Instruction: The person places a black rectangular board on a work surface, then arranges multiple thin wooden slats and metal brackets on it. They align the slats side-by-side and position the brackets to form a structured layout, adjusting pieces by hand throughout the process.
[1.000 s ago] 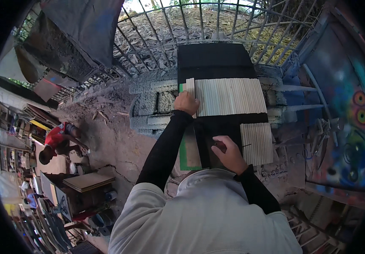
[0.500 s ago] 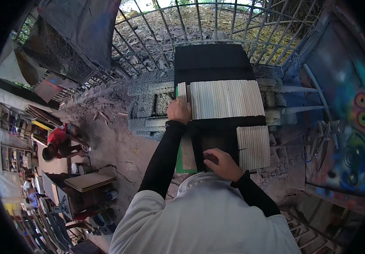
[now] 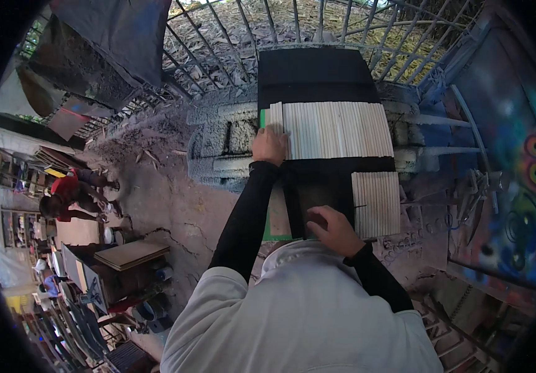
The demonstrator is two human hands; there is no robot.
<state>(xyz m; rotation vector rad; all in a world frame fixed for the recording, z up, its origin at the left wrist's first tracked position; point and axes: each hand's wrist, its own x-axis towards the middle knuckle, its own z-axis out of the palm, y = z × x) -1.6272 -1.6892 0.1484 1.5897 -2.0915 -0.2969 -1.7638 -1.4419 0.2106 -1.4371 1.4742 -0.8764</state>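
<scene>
Pale narrow wooden strips (image 3: 342, 130) lie side by side in a wide row on a black board (image 3: 318, 74). At the row's left end, my left hand (image 3: 270, 145) has its fingers closed on a single wooden strip (image 3: 276, 112), which sits against the row. The fingertips are partly hidden by the back of the hand. My right hand (image 3: 335, 231) is open near the board's front edge, thumb and fingers apart, with nothing seen in it. Beside it, to the right, lies a smaller block of similar strips (image 3: 377, 205). A green edge (image 3: 262, 118) shows along the board's left side.
The board rests on a rough grey, crusted support (image 3: 218, 137). Metal bars (image 3: 293, 25) stand behind it, and a painted panel (image 3: 517, 205) is at the right. A person in red (image 3: 69, 193) bends down at the left, near a table with flat boards (image 3: 132, 253).
My left hand has brought the strip rightward against the row, closing the gap. My right hand's fingers have spread a little. The person in red has shifted, and my view has tilted slightly.
</scene>
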